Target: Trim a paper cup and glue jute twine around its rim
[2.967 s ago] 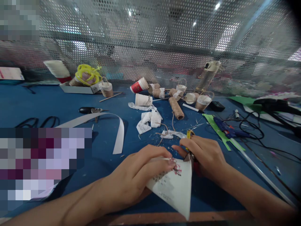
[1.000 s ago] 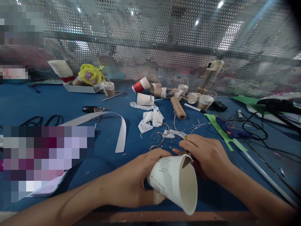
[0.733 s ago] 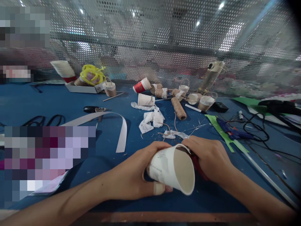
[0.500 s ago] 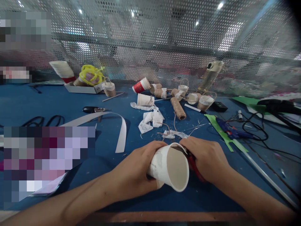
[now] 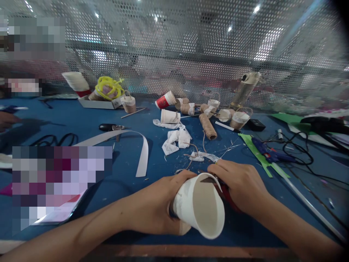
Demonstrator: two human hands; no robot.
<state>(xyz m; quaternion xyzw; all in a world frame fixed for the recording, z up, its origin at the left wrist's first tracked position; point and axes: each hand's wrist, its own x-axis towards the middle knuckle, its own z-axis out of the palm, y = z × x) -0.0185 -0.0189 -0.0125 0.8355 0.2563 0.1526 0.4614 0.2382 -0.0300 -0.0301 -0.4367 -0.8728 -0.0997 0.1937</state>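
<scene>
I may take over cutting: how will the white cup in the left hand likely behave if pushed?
The white cup is probably light, as its wall looks thin. Its mouth might flex or buckle, especially where the scissors cross the rim. Laid on its side, it would likely roll in a curve, since it narrows toward the left hand.

Left hand (image 5: 152, 208) grips paper cup (image 5: 200, 205); right hand (image 5: 241, 182) holds scissors (image 5: 230, 199), blade (image 5: 208, 180) inside cup.

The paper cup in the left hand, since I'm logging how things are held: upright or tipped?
Tipped. The left hand holds the paper cup tilted over, its mouth turned toward the camera, showing the inside.
</scene>
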